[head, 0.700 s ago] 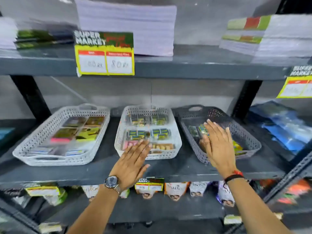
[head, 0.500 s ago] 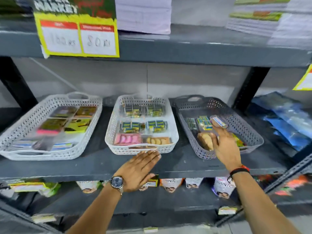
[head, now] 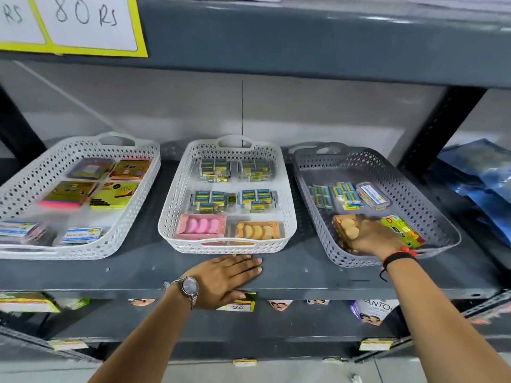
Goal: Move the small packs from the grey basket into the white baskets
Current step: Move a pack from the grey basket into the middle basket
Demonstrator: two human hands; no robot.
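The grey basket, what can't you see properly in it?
- Head view: the right hand covers part of the orange pack in the grey basket; its fingers are blurred, so the grip is unclear.
- The print on the small blue packs is too small to read.
- The green-yellow box is blurred by motion.

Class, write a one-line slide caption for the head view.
Right hand reaches into the grey basket for an orange pack; left hand rests on the shelf.

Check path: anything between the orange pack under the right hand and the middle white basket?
Only the two basket walls. The right hand rests on the orange pack in the grey basket; bare shelf separates it from the middle white basket.
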